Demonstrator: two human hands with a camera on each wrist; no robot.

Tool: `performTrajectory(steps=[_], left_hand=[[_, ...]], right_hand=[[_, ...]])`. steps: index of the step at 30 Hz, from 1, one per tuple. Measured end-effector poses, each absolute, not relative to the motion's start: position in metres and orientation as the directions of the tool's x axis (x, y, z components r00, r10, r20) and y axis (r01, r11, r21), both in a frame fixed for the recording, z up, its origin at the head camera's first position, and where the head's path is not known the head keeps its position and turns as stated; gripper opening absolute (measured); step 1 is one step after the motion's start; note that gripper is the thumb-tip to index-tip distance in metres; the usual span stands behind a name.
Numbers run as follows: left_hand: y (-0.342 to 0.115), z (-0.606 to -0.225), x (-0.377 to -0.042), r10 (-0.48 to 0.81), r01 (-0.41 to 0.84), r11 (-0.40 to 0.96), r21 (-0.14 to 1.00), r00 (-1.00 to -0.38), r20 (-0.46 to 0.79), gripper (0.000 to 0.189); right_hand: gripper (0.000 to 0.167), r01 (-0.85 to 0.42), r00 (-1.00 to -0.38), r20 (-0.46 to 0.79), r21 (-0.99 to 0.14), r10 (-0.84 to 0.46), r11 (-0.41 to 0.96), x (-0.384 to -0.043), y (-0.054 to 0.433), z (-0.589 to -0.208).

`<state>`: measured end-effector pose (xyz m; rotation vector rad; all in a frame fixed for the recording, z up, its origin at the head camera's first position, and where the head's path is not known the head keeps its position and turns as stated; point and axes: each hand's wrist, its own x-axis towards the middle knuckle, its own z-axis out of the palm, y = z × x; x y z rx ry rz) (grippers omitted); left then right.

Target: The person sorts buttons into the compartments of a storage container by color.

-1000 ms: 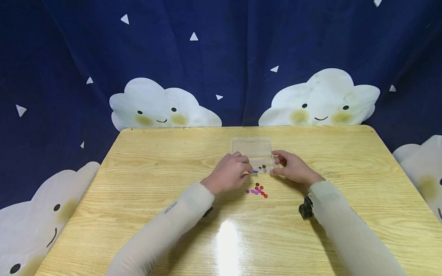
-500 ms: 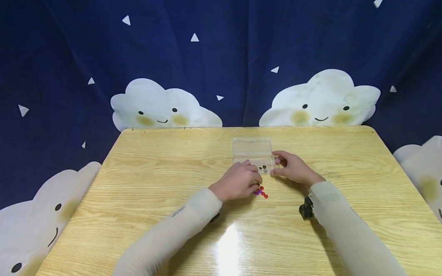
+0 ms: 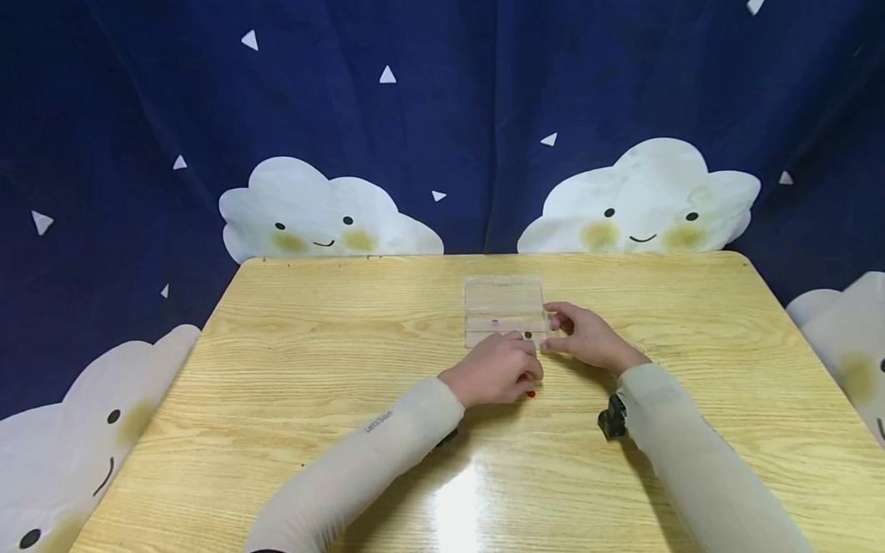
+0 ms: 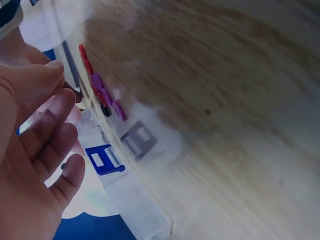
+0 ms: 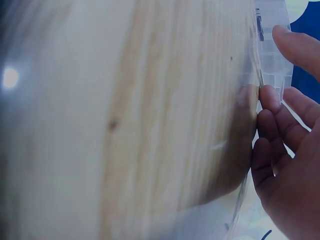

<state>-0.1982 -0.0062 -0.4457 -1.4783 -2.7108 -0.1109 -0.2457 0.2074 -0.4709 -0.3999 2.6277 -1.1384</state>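
A clear plastic box (image 3: pixel 503 295) lies with its lid folded back, toward the table's far side. My right hand (image 3: pixel 585 338) holds its right end, thumb and fingers spread around the corner. In front of the box my left hand (image 3: pixel 493 369) hovers over small round pieces, fingers loosely bent and holding nothing. The left wrist view shows these pieces in a row: red ones (image 4: pixel 85 57), purple ones (image 4: pixel 97 80) and a black one (image 4: pixel 105 110). Only a red piece (image 3: pixel 531 394) peeks out below the fingers in the head view. Inside the box are a purple piece (image 3: pixel 495 322) and a dark piece (image 3: pixel 528 335).
A blue part with a square opening (image 4: pixel 102 160) shows at the box front in the left wrist view. The wooden table (image 3: pixel 320 328) ends at a dark blue curtain (image 3: pixel 481 111) with clouds. A black wrist device (image 3: pixel 612 417) hangs under the right sleeve.
My left hand has moved from the box's front left, toward me and to the right, over the small pieces, covering most of them. A purple piece now shows in the box. The right hand stays put.
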Motion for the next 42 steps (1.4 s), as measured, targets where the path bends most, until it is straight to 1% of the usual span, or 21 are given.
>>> performTrajectory(steps=[9,18,28,42], left_hand=[[-0.004,-0.454,-0.198,0.842,0.844,0.537,-0.004,-0.535,0.076,0.009],[-0.004,-0.458,-0.196,0.829,0.83,0.558,-0.003,-0.557,0.049,0.009],[-0.003,-0.458,-0.195,0.83,0.83,0.557,-0.016,-0.556,0.044,0.01],[-0.001,-0.457,-0.196,0.825,0.825,0.565,-0.015,-0.565,0.017,0.005]], right_hand=[[0.068,-0.152,-0.932,-0.112,-0.743,-0.345,0.651,-0.246,0.207,-0.472],[0.068,-0.165,-0.931,-0.099,-0.743,-0.35,0.649,-0.247,0.208,-0.474],[0.069,-0.168,-0.935,-0.094,-0.733,-0.342,0.659,-0.248,0.209,-0.475],[0.068,-0.163,-0.935,-0.1,-0.733,-0.341,0.661,-0.248,0.208,-0.476]])
